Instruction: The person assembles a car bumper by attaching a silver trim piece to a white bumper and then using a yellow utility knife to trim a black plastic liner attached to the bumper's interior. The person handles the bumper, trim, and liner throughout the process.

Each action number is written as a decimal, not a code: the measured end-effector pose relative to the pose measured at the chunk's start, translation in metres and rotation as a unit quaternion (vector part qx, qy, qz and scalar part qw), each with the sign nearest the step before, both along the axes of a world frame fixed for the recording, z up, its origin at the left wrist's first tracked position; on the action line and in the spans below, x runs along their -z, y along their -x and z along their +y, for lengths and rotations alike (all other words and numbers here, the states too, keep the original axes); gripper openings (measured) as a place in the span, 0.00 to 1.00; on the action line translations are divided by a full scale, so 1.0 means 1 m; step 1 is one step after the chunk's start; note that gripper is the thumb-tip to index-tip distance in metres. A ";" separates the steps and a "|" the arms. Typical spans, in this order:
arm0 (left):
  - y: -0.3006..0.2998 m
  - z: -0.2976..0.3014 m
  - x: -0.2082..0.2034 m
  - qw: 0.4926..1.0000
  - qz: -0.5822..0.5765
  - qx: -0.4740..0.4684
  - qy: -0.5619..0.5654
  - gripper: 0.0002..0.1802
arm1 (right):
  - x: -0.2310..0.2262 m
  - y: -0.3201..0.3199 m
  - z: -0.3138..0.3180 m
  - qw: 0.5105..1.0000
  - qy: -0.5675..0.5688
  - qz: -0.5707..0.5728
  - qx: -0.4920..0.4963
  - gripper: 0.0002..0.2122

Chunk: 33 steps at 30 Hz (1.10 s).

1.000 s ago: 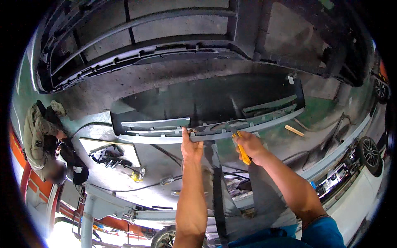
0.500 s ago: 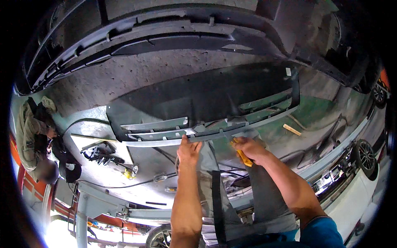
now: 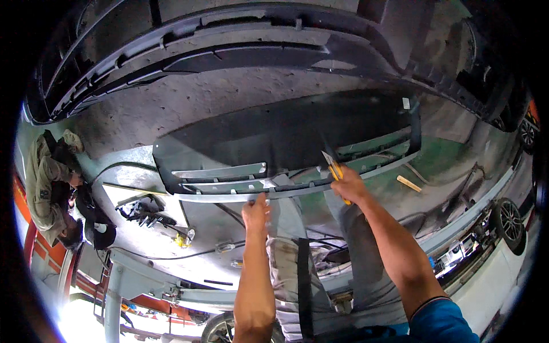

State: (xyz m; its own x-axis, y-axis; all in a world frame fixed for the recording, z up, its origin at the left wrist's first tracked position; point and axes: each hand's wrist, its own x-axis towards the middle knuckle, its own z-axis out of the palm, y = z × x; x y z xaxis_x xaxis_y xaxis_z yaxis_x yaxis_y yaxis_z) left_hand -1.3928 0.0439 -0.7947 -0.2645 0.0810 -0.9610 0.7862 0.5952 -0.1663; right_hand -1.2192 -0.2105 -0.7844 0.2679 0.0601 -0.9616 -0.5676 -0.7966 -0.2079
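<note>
A large black plastic panel (image 3: 240, 137) with slotted openings lies in front of me. Along its near side runs a light grey edge (image 3: 217, 197). My left hand (image 3: 256, 214) is closed on that near edge, left of the middle, with the fingertips at the rim. A yellow utility knife (image 3: 335, 171) is gripped in my right hand (image 3: 350, 186). Its blade is out and points up and away, over the panel right of the middle. Whether the blade touches the panel, I cannot tell.
A big dark car bumper (image 3: 240, 54) arches across the far side. At left, a person (image 3: 48, 177) bends low beside a board (image 3: 180, 208) with black parts. A wooden stick (image 3: 409, 183) lies on the floor to the right. Grey lift beams (image 3: 148, 283) and a white car (image 3: 492, 280) are nearer.
My right hand has raised the utility knife from the near edge up over the panel, and its blade now shows. The left hand remains at the near edge, its fingers more curled.
</note>
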 end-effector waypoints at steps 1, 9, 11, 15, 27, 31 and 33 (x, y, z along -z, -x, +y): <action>-0.009 -0.001 -0.010 0.981 -0.026 0.166 -0.097 0.23 | -0.002 -0.003 0.002 1.000 0.011 -0.007 -0.011 0.13; -0.071 -0.032 -0.016 0.580 -0.307 0.736 -0.167 0.28 | -0.004 -0.008 -0.005 0.999 0.007 0.017 -0.029 0.15; -0.070 -0.036 -0.001 0.569 -0.295 0.764 -0.073 0.28 | 0.007 0.010 -0.016 0.969 0.000 -0.214 -0.122 0.14; -0.067 -0.034 0.009 0.603 -0.285 0.745 0.008 0.29 | -0.052 -0.017 0.013 0.995 0.014 -0.012 0.098 0.15; -0.076 -0.036 -0.002 0.645 -0.245 0.722 0.061 0.30 | -0.051 0.017 -0.004 0.945 0.042 0.194 0.261 0.13; -0.069 -0.040 -0.002 0.650 -0.246 0.717 0.058 0.26 | -0.051 0.011 -0.001 0.934 0.048 0.222 0.274 0.14; -0.068 -0.041 -0.002 0.652 -0.250 0.713 0.055 0.24 | -0.050 0.010 0.000 0.932 0.043 0.229 0.277 0.13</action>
State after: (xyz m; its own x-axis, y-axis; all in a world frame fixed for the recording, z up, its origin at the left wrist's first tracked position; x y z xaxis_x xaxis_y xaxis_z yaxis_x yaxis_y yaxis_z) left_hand -1.3253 0.0034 -0.7927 0.3531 -0.1747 -0.9191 0.4993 -0.7956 0.3431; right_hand -1.2291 -0.2102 -0.7345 -0.2043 -0.0486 -0.9777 -0.9103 -0.3579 0.2080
